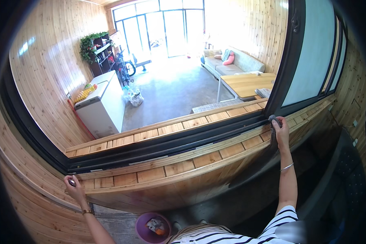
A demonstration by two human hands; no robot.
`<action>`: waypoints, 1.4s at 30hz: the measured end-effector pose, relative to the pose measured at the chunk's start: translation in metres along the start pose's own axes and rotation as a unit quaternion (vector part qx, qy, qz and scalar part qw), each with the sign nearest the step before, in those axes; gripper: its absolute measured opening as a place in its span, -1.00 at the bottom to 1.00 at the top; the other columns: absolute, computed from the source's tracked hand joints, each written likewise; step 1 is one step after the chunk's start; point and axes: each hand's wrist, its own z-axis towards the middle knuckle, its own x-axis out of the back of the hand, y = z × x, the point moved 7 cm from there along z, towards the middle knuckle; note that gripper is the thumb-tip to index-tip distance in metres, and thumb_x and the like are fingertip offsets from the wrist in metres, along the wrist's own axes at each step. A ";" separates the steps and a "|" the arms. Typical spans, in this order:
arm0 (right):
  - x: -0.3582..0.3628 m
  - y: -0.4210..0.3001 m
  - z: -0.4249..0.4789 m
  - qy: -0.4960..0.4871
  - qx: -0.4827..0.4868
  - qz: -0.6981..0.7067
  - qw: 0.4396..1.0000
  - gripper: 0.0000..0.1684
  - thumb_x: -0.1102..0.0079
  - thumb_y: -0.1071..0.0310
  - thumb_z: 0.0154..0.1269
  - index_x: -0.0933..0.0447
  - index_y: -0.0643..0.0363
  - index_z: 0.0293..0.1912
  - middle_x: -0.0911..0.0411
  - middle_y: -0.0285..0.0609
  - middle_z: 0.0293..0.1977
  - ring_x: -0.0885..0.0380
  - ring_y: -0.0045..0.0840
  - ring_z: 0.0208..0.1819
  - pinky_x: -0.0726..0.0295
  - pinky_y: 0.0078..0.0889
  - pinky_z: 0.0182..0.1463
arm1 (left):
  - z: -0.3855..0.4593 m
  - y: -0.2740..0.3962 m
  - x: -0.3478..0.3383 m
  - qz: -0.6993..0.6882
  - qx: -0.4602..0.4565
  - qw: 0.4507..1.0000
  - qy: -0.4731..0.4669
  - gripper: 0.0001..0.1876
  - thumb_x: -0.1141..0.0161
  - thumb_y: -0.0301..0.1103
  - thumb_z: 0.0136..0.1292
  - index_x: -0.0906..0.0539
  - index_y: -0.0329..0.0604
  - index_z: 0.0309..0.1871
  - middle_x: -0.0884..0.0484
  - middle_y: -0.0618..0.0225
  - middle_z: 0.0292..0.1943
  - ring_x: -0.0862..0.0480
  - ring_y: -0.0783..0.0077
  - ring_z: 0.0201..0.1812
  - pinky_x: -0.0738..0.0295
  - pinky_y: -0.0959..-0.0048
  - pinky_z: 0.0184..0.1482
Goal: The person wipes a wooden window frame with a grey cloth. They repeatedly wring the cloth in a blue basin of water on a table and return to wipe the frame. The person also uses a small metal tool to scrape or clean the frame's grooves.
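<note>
My right hand grips a grey cloth at the lower corner of the dark sliding window frame; part of the cloth hangs over the wooden sill. My left hand rests at the sill's far left end, near the frame's lower left corner. A shiny round thing, perhaps a ring, shows on that hand; whether its fingers hold anything is not clear. Between the hands runs the dark window track.
A purple bucket with things in it stands on the floor by my feet. A dark tufted seat is at the right. Beyond the window are a white chest freezer, plastic bags, a wooden table and a sofa.
</note>
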 end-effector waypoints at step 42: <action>-0.110 -0.090 -0.007 -0.374 0.093 -0.363 0.848 -0.82 -0.27 0.52 0.07 -0.56 0.22 -0.25 -0.57 -0.15 -0.34 -0.58 -0.33 -0.28 -0.55 -0.41 -0.19 | -0.016 0.013 0.016 -0.043 -0.029 0.988 0.144 -0.74 -0.21 -0.17 0.29 -0.49 -0.13 -0.38 -0.36 0.47 -0.51 -0.28 0.56 -0.53 -0.16 0.53 -0.49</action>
